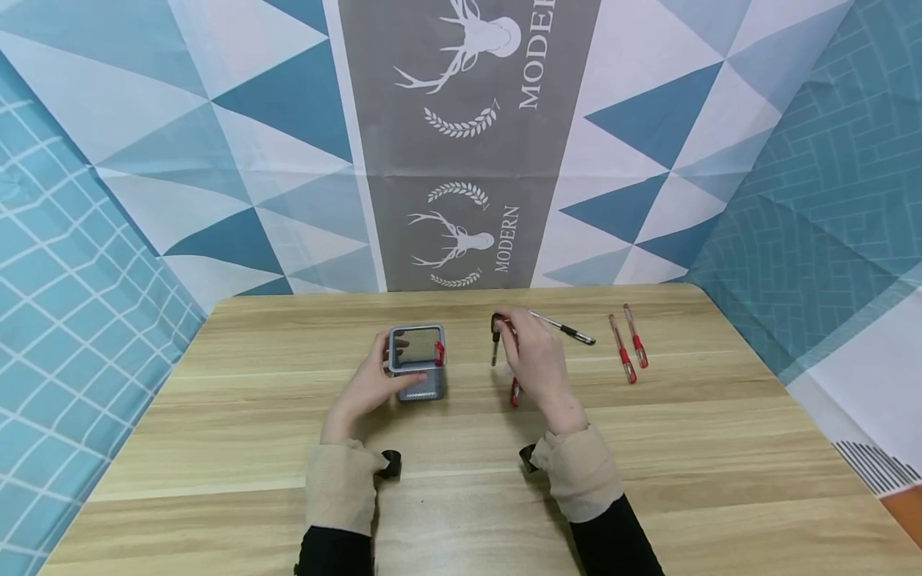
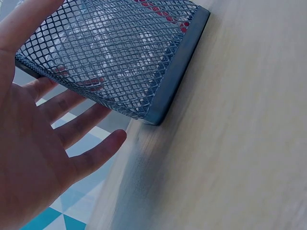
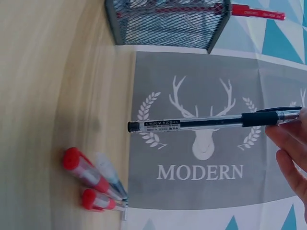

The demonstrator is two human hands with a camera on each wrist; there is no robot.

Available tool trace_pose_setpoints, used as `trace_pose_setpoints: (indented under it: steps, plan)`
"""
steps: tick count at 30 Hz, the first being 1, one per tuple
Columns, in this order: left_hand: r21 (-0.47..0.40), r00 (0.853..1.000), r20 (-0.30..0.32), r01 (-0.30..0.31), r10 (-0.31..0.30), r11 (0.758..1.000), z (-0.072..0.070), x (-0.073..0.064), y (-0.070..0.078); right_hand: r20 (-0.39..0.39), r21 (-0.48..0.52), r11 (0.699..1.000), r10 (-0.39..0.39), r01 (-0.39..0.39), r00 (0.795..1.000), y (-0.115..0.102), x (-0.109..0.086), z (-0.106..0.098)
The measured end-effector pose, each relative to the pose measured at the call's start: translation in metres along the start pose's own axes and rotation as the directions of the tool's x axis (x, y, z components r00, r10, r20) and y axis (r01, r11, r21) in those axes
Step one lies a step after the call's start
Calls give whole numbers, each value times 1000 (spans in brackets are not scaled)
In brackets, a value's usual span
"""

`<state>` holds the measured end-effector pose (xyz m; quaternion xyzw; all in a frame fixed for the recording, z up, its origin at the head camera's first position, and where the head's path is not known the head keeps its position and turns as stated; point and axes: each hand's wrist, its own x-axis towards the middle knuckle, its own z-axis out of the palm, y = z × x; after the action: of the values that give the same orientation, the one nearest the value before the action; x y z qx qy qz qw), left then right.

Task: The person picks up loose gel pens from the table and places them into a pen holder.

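A dark wire-mesh pen holder (image 1: 421, 387) stands on the table, with a red pen (image 1: 439, 353) poking above its rim. My left hand (image 1: 363, 390) holds the holder from the left, thumb across the front and fingers around the far side; the left wrist view shows the mesh wall (image 2: 120, 57) close up. To the right of the holder, my right hand (image 1: 539, 356) pinches a black pen (image 3: 206, 122) by its capped end. That pen points downward, apart from the holder. Partly hidden under the right hand, a red pen (image 1: 515, 392) lies on the table.
A black pen (image 1: 572, 330) lies on the table beyond the right hand. Farther right, two red pens (image 1: 623, 350) lie side by side. A patterned cloth backdrop (image 1: 468, 160) rises behind the table's far edge.
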<state>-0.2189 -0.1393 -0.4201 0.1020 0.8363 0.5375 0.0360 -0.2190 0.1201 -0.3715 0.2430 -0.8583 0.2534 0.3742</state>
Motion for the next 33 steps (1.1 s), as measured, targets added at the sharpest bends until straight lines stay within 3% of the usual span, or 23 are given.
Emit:
trace_pose_setpoints:
  steps: [11, 23, 29, 33]
  plan:
    - [-14, 1000, 5, 0, 0, 1000, 1, -1, -1, -104, 65, 997, -30, 37, 994, -16, 5, -12]
    - [1, 1000, -2, -12, 12, 1000, 1, 1, -3, -250, 209, 968, -84, 139, 965, -31, 11, -17]
    - [-3, 1000, -7, -18, 18, 1000, 2, 2, -3, -276, 283, 938, -120, 200, 954, -37, 12, -15]
    - [-4, 1000, -5, -18, 18, 1000, 1, 1, -3, -235, 287, 937, -135, 201, 963, -41, 11, -13]
